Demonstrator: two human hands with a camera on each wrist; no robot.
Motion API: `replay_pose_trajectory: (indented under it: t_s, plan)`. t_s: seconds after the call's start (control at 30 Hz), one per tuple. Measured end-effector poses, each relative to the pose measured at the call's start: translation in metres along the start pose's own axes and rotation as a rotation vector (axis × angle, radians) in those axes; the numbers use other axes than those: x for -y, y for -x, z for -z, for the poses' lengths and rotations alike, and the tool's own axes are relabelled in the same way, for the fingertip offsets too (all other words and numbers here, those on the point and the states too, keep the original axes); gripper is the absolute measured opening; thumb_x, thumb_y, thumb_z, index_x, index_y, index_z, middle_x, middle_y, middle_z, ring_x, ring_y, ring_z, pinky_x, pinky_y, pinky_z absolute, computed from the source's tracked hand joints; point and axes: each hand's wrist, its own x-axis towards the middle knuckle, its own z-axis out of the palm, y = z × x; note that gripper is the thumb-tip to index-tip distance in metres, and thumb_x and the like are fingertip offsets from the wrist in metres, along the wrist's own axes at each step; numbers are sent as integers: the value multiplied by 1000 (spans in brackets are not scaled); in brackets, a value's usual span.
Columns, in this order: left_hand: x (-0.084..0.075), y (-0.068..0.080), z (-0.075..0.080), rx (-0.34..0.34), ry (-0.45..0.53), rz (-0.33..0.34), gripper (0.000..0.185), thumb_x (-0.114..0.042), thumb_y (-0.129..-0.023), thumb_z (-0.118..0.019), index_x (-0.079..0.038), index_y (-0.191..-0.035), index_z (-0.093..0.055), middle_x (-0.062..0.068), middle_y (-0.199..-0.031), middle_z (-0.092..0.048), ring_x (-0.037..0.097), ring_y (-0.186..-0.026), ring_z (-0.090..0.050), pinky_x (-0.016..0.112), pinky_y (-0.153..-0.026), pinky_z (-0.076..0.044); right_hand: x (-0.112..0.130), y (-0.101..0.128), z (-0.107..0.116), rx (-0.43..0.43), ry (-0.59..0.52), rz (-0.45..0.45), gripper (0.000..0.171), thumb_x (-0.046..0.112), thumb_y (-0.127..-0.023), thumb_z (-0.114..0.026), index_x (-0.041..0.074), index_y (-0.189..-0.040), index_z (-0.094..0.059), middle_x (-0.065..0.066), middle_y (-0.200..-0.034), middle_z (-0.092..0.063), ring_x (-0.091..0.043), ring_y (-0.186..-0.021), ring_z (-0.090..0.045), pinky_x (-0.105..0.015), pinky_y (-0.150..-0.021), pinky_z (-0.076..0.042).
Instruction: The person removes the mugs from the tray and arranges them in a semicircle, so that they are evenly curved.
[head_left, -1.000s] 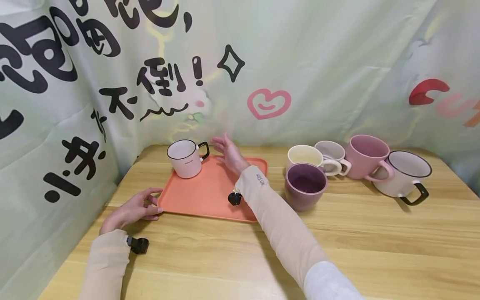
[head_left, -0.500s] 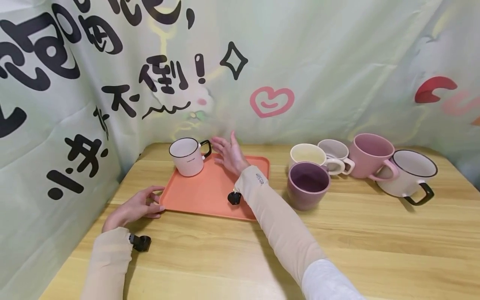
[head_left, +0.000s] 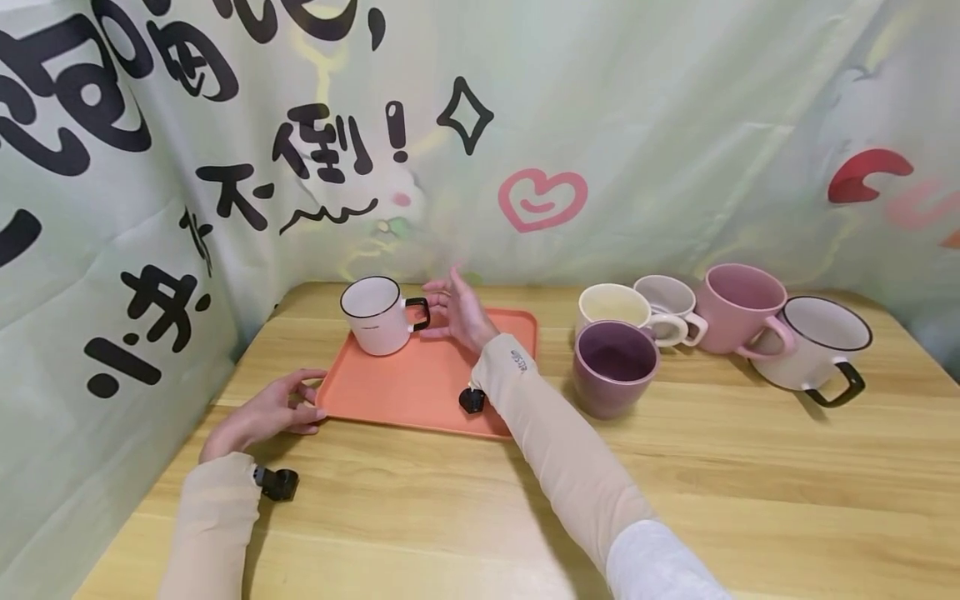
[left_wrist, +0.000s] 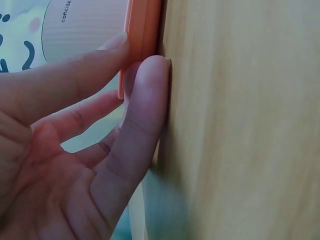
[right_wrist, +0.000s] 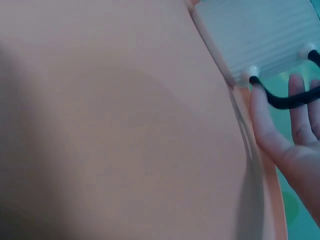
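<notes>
Wooden table (head_left: 675, 467): tray (head_left: 405, 387) (mug (head_left: 375, 317) aboard)

My tray (head_left: 420, 392) is orange. The cup (head_left: 372, 315) on it is white with a black rim and black handle (head_left: 420, 314).
</notes>
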Motion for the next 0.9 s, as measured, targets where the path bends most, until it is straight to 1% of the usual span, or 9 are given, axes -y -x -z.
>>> replay_pose_trajectory:
  t_s: [0.13, 0.2, 0.23, 0.3, 0.37, 0.47, 0.6, 0.73, 0.9]
  plan:
    - [-2, 0, 1, 0, -9, 0, 70, 7, -96, -64, 14, -151, -21, 23, -109, -47, 22, -87, -65, 33, -75, -63, -2, 4, -3, 39, 46, 12, 33, 29, -109, -44, -1, -122, -53, -13, -90, -57, -24, -84, -57, -69, -98, -47]
    - [-2, 0, 1, 1, -5, 1, 70, 7, -96, -64, 14, -151, -21, 23, -110, -47, 22, -87, -65, 33, -76, -63, -4, 7, -5, 34, 97, 41, 19, 15, -105, -54, -1, -115, -56, -10, -81, -56, -20, -75, -56, -66, -94, -51]
    - [-2, 0, 0, 1, -3, 2, 70, 7, -96, -64, 14, -151, -21, 23, -110, -47, 22, -87, -65, 33, -76, -63, -5, 8, -7, 33, 118, 52, 16, 9, -103, -57, -2, -114, -57, -9, -78, -55, -19, -72, -54, -62, -90, -54]
    - [-2, 0, 0, 0, 0, 5, 71, 7, -95, -64, 14, -151, -21, 23, -110, -47, 23, -87, -65, 34, -76, -63, -6, 11, -10, 36, 148, 66, 15, 1, -99, -61, -2, -113, -57, -7, -73, -53, -17, -66, -50, -52, -80, -58]
    - [-1, 0, 0, 0, -1, 6, 71, 7, -95, -64, 15, -151, -21, 23, -110, -47, 23, -87, -65, 34, -76, -63, -8, 12, -13, 46, 183, 74, 19, -3, -96, -63, -2, -115, -56, -5, -72, -53, -17, -64, -46, -39, -69, -55]
    - [-1, -1, 0, 0, -5, 6, 71, 6, -96, -65, 15, -151, -21, 23, -111, -48, 23, -88, -65, 34, -76, -63, -10, 13, -16, 33, 213, 80, 22, -7, -96, -62, 0, -115, -54, -3, -75, -58, -18, -65, -49, -31, -61, -49]
    - [-1, -2, -1, 2, -11, 2, 71, 6, -96, -64, 14, -151, -21, 23, -111, -48, 23, -88, -64, 33, -76, -63, -12, 14, -17, -26, 267, 112, 20, -5, -97, -62, 0, -115, -54, -1, -75, -57, -17, -68, -53, -29, -59, -48]
    - [0, 0, -1, 2, -16, 1, 70, 7, -96, -64, 15, -151, -21, 23, -109, -47, 23, -87, -64, 33, -75, -63, -10, 16, -16, -57, 277, 153, 18, -5, -97, -61, -3, -114, -53, -2, -71, -51, -16, -65, -49, -28, -56, -48]
    - [0, 1, 0, 6, -16, -4, 71, 6, -95, -65, 15, -151, -21, 23, -108, -47, 23, -86, -64, 33, -75, -63, -4, 19, -16, -97, 259, 223, 16, -8, -94, -65, -3, -105, -54, -6, -76, -61, -19, -59, -54, -28, -53, -51]
